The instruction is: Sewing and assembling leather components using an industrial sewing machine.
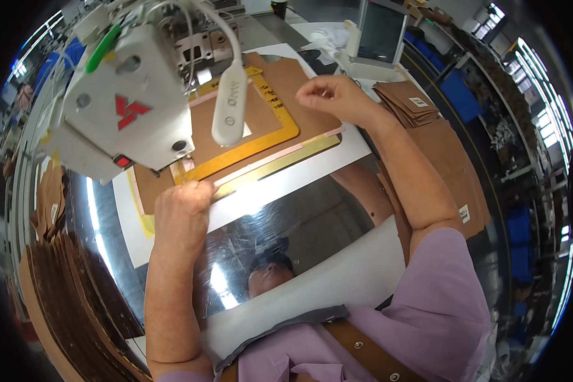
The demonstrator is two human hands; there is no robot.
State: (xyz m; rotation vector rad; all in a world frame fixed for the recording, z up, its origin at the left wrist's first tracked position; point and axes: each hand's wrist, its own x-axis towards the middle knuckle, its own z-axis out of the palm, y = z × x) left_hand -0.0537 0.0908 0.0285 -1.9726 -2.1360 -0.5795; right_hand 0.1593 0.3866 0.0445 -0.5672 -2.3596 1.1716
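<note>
My left hand (183, 207) is closed in a fist at the front edge of a flat yellow-edged template (280, 162); its fingertips are hidden, so what they grip cannot be made out. A brown panel (309, 114) lies on the template, with a yellow frame (251, 149) with dark handwriting on top. Above the panel's right part hovers my right hand (337, 99), apart from it. Its thumb and fingers curl together; anything between them is too small to see. The white head of a sewing machine (124, 108) stands over the frame's left side.
A white lamp (230, 105) on a cable hangs over the frame. Under the template lies a white sheet (312, 175) on a shiny metal table (286, 223). Brown panels (436, 153) are stacked at right, more brown pieces (76, 299) at left. A screen (381, 35) stands behind.
</note>
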